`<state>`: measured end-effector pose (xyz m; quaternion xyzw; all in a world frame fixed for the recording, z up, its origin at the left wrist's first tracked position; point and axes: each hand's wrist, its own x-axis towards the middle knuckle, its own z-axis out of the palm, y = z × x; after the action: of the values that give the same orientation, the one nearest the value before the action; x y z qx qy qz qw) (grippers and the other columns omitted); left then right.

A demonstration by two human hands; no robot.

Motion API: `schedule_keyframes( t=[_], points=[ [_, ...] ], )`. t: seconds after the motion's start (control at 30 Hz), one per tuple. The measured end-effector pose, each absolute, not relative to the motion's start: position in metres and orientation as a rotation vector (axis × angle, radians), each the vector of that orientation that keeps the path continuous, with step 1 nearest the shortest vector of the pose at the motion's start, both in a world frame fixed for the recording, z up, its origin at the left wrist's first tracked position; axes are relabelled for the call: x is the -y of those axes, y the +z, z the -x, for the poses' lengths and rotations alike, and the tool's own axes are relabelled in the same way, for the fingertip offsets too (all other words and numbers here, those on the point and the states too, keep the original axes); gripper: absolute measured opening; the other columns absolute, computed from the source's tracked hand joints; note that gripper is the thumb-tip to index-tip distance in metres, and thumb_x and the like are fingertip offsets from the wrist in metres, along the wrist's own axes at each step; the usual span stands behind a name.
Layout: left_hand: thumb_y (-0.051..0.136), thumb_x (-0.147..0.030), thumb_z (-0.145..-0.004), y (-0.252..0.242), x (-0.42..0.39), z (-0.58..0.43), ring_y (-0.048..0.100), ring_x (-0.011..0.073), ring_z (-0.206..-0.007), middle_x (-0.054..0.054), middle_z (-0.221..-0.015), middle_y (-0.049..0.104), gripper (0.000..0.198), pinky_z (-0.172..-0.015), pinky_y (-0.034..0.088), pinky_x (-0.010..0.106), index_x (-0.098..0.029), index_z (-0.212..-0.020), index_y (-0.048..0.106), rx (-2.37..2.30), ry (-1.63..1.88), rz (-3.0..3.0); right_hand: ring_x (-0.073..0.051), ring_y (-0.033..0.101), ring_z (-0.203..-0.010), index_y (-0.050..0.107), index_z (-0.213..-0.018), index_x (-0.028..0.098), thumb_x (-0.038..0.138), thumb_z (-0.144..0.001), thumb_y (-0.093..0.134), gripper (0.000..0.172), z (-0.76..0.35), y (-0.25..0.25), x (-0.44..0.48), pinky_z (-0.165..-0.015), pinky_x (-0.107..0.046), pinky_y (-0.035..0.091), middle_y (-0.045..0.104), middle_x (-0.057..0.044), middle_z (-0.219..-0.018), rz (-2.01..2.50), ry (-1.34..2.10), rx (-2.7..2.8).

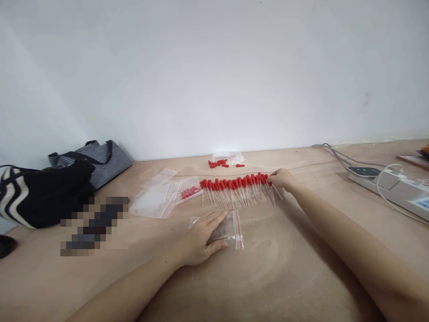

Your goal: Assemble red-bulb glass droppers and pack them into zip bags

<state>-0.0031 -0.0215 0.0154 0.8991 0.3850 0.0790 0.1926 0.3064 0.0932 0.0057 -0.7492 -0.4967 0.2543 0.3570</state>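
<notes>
My left hand [206, 237] lies flat with its fingers stretched out on a clear zip bag [232, 230] with a red seal line. At the right end of a row of droppers [231, 184], my right hand [283, 180] pinches a dropper [278, 191] near its red bulb, and the fingers hide part of it. The row has several red rubber bulbs at the back, with thin clear tubes pointing toward me. Left of it, a small bag of red bulbs [190, 192] touches a pile of clear zip bags [150, 199].
Behind the row lie loose red bulbs [217, 163] and a clear bag [231, 156] by the wall. A black bag [50, 192] and a striped bag [107, 163] sit at left. A white power strip [395, 188] with cables and a small device [363, 171] stands at right.
</notes>
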Motion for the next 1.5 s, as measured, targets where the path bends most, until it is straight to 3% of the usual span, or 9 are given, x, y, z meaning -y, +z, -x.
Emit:
schedule_keyframes(
  t=[0.07,0.2,0.37,0.63,0.8,1.03,1.17,1.33,1.5],
  points=[
    [0.044,-0.045,-0.082,0.016,0.022,0.003,0.028,0.0269,-0.126,0.009,-0.137,0.033,0.062,-0.102,0.027,0.047,-0.021,-0.135,0.022,-1.085,0.213,-2.522,-0.013,0.05,-0.052,0.061,-0.058,0.015,0.016,-0.056,0.059,0.002,-0.308,0.012,-0.087,-0.047,-0.024,0.036,0.053,-0.001,-0.049,1.834,0.717,1.246],
    [0.044,-0.044,-0.082,0.018,0.023,0.001,0.029,0.0256,-0.126,0.01,-0.138,0.032,0.062,-0.102,0.027,0.045,-0.019,-0.135,0.022,-1.087,0.187,-2.508,-0.009,0.05,-0.051,0.06,-0.075,0.016,0.025,-0.065,0.056,0.014,-0.295,0.015,-0.064,-0.049,-0.022,0.041,0.058,-0.001,-0.061,1.596,0.86,1.193],
    [0.045,-0.042,-0.082,0.018,0.024,0.001,0.03,0.0245,-0.126,0.009,-0.138,0.032,0.063,-0.102,0.028,0.043,-0.019,-0.135,0.021,-1.091,0.225,-2.488,-0.008,0.046,-0.047,0.057,-0.075,0.017,0.034,-0.058,0.064,0.026,-0.259,-0.001,-0.029,-0.048,-0.023,0.04,0.053,0.002,-0.056,1.203,1.124,0.948],
    [0.044,-0.044,-0.083,0.015,0.023,0.001,0.029,0.0251,-0.126,0.009,-0.138,0.032,0.063,-0.102,0.028,0.045,-0.019,-0.135,0.021,-1.081,0.236,-2.496,-0.009,0.047,-0.052,0.056,-0.079,0.017,0.041,-0.057,0.065,0.034,-0.23,-0.015,-0.008,-0.053,-0.025,0.04,0.053,0.002,-0.06,1.146,1.043,0.887],
    [0.045,-0.042,-0.082,0.013,0.022,0.001,0.03,0.0257,-0.125,0.01,-0.137,0.033,0.065,-0.102,0.029,0.045,-0.019,-0.136,0.019,-1.096,0.239,-2.486,-0.009,0.051,-0.054,0.054,-0.078,0.017,0.039,-0.056,0.067,0.034,-0.218,-0.016,0.006,-0.054,-0.024,0.043,0.056,0.002,-0.061,1.148,1.169,0.914],
    [0.046,-0.043,-0.082,0.009,0.021,0.001,0.037,0.0245,-0.121,0.01,-0.133,0.039,0.064,-0.099,0.032,0.042,-0.019,-0.135,0.021,-1.092,0.324,-2.503,-0.004,0.041,-0.037,0.051,-0.074,0.017,0.038,-0.059,0.068,0.031,-0.215,-0.014,0.015,-0.036,-0.018,0.032,0.056,0.005,-0.057,1.178,1.425,1.364],
    [0.046,-0.045,-0.081,0.009,0.022,-0.001,0.038,0.0249,-0.12,0.009,-0.132,0.041,0.064,-0.098,0.033,0.042,-0.021,-0.136,0.021,-1.078,0.333,-2.516,-0.003,0.037,-0.039,0.055,-0.08,0.017,0.04,-0.064,0.065,0.03,-0.216,-0.016,0.014,-0.034,-0.018,0.029,0.057,0.003,-0.065,1.16,1.428,1.59],
    [0.048,-0.042,-0.081,0.008,0.021,-0.002,0.038,0.0246,-0.12,0.008,-0.133,0.04,0.063,-0.098,0.033,0.042,-0.023,-0.135,0.021,-1.048,0.374,-2.528,-0.005,0.039,-0.052,0.065,-0.074,0.019,0.037,-0.066,0.066,0.02,-0.214,-0.019,0.013,-0.049,-0.021,0.036,0.051,0.001,-0.074,1.115,1.065,1.841],
    [0.048,-0.041,-0.081,0.003,0.02,-0.004,0.041,0.0232,-0.118,0.008,-0.132,0.041,0.064,-0.096,0.035,0.04,-0.024,-0.136,0.018,-1.034,0.401,-2.534,-0.014,0.052,-0.086,0.068,-0.072,0.024,0.035,-0.067,0.067,0.012,-0.21,-0.024,0.014,-0.08,-0.03,0.041,0.052,-0.003,-0.09,0.973,0.937,1.888]
  ],
)
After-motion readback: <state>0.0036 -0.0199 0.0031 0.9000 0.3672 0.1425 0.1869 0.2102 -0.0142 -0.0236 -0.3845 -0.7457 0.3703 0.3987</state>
